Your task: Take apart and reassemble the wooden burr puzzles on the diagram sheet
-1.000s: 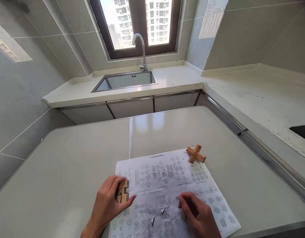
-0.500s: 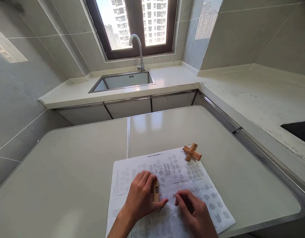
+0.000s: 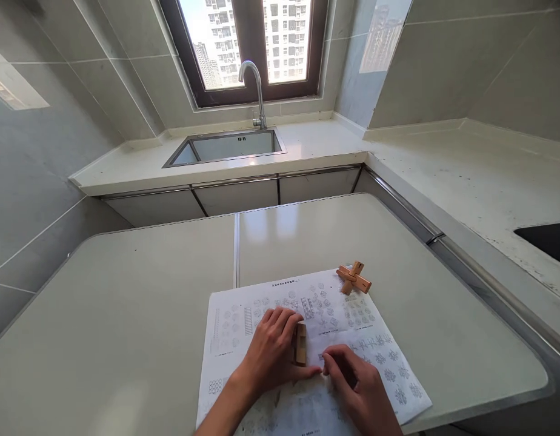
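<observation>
My left hand [image 3: 276,346] curls around a notched wooden puzzle piece [image 3: 300,345], its fingers at the far end and the thumb stretched out below. The piece is over the printed sheet [image 3: 234,321], and its left side is hidden by my hand. Just to the right, my right hand [image 3: 355,381] has thumb and forefinger pinched together near my left thumb tip. Whether anything is between those fingertips I cannot make out. At the sheet's far right corner stands an interlocked wooden cross puzzle [image 3: 353,278], touched by neither hand.
The sheet lies on a pale table [image 3: 139,290] with a seam running away from me. Beyond the table are a white counter [image 3: 316,142], a sink [image 3: 234,145] and a faucet [image 3: 260,100] beneath a window. Another counter [image 3: 443,169] runs along the right.
My left hand has shifted to the right with the wooden piece, bringing its thumb up close to my right fingertips. My right hand has stayed almost in place, still pinched.
</observation>
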A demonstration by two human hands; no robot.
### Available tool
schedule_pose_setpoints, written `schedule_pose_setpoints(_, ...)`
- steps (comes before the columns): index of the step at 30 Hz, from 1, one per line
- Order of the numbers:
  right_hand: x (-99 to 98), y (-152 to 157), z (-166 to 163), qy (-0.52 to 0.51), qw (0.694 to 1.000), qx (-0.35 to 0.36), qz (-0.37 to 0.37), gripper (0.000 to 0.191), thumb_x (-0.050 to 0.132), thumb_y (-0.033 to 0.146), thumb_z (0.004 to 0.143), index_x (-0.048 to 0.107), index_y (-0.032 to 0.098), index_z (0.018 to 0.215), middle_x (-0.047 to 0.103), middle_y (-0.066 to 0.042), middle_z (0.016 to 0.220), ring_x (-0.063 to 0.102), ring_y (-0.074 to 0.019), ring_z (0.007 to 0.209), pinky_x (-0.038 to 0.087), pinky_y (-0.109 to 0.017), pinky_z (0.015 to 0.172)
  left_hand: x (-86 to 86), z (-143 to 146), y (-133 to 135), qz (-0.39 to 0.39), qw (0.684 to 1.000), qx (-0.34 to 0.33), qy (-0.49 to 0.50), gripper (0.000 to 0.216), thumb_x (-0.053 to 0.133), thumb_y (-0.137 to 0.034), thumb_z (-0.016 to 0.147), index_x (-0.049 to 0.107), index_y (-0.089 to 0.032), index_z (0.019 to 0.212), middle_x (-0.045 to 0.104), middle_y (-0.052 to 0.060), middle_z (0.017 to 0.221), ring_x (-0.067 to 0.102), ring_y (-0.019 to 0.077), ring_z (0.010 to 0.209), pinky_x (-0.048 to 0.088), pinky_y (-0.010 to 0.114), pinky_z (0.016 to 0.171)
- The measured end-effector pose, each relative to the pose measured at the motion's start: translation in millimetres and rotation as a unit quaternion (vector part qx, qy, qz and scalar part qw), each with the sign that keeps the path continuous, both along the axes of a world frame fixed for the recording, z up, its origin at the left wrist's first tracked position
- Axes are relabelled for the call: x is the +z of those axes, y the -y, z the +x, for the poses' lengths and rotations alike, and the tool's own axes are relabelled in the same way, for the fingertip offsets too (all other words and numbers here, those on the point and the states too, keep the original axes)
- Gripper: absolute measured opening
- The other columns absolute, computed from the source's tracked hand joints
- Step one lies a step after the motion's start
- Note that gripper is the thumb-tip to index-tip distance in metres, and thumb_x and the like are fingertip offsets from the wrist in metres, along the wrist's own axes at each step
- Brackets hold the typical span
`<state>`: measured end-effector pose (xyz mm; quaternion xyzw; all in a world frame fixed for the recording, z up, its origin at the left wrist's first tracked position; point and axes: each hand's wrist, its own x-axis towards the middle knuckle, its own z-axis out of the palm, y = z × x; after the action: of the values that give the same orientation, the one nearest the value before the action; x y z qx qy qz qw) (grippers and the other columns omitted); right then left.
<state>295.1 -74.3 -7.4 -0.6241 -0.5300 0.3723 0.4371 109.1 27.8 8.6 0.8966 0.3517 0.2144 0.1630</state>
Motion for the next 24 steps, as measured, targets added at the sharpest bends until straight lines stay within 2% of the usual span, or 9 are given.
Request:
schedule_pose_setpoints(2, 0.9, 0, 1, 0.011, 1.0, 0.01, 0.001, 0.042, 0.049, 0.057, 0.104, 0.066, 0.023, 0.085, 0.069, -0.001, 0.07, 0.064, -0.0183, 0.059, 0.051, -0.026, 0.059, 3.6, -12, -7, -0.041, 0.998, -0.043, 0.0, 0.092, 0.093, -0.063, 0.057, 0.053, -0.021, 0.128, 0.066, 0.012, 0.12, 0.061, 0.0331, 0.107, 0.05, 0.049, 0.096)
schedule_pose_setpoints(5, 1.2, -1, 2, 0.034, 0.999, 0.032, 0.0, 0.038, 0.049, 0.054, 0.105, 0.067, 0.024, 0.09, 0.07, -0.001, 0.073, 0.065, -0.0182, 0.059, 0.052, -0.026, 0.059, 9.2, -32, -17, -0.072, 0.997, -0.038, -0.01, 0.101, 0.097, -0.06, 0.051, 0.052, -0.022, 0.134, 0.06, 0.013, 0.13, 0.056, 0.035, 0.117, 0.048, 0.051, 0.102)
schedule_pose_setpoints(9, -0.2, -5, 1, 0.087, 0.994, 0.073, 0.003, 0.028, 0.053, 0.05, 0.104, 0.067, 0.026, 0.107, 0.072, 0.0, 0.081, 0.066, -0.0177, 0.06, 0.053, -0.027, 0.058, 11.2, -53, -25, -0.102, 0.994, -0.01, -0.025, 0.083, 0.099, -0.054, 0.053, 0.065, -0.027, 0.124, 0.057, 0.01, 0.123, 0.054, 0.0321, 0.112, 0.051, 0.046, 0.095)
schedule_pose_setpoints(13, -1.7, -11, -6, 0.168, 0.979, 0.11, 0.024, 0.03, 0.06, 0.053, 0.101, 0.065, 0.027, 0.116, 0.07, 0.002, 0.08, 0.065, -0.0177, 0.056, 0.052, -0.028, 0.055, 8.8, -58, -23, -0.147, 0.989, -0.01, 0.032, 0.075, 0.097, -0.052, 0.061, 0.067, -0.027, 0.124, 0.062, 0.005, 0.104, 0.056, 0.0244, 0.094, 0.049, 0.037, 0.085)
schedule_pose_setpoints(17, -3.5, -16, -15, 0.199, 0.972, 0.112, 0.056, 0.033, 0.058, 0.057, 0.101, 0.065, 0.026, 0.112, 0.07, 0.0, 0.081, 0.069, -0.0196, 0.062, 0.053, -0.03, 0.056, 7.6, -53, -17, -0.25, 0.954, 0.014, 0.163, 0.081, 0.096, -0.055, 0.062, 0.061, -0.026, 0.129, 0.055, -0.004, 0.081, 0.049, 0.0158, 0.072, 0.043, 0.029, 0.071)
schedule_pose_setpoints(21, -4.9, -16, -16, 0.199, 0.972, 0.102, 0.066, 0.032, 0.053, 0.054, 0.104, 0.066, 0.025, 0.104, 0.069, -0.001, 0.079, 0.067, -0.0191, 0.06, 0.052, -0.03, 0.055, 7.9, -49, -14, -0.32, 0.912, 0.008, 0.257, 0.076, 0.095, -0.047, 0.069, 0.058, -0.025, 0.131, 0.054, -0.004, 0.082, 0.045, 0.0138, 0.07, 0.041, 0.028, 0.07)
schedule_pose_setpoints(24, -0.6, -17, -10, 0.175, 0.979, 0.088, 0.06, 0.027, 0.059, 0.051, 0.102, 0.067, 0.025, 0.103, 0.068, 0.0, 0.078, 0.062, -0.0174, 0.054, 0.052, -0.03, 0.053, 7.6, -48, -15, -0.356, 0.89, 0.007, 0.285, 0.073, 0.093, -0.039, 0.074, 0.054, -0.025, 0.135, 0.056, -0.003, 0.084, 0.045, 0.0137, 0.072, 0.041, 0.028, 0.072)
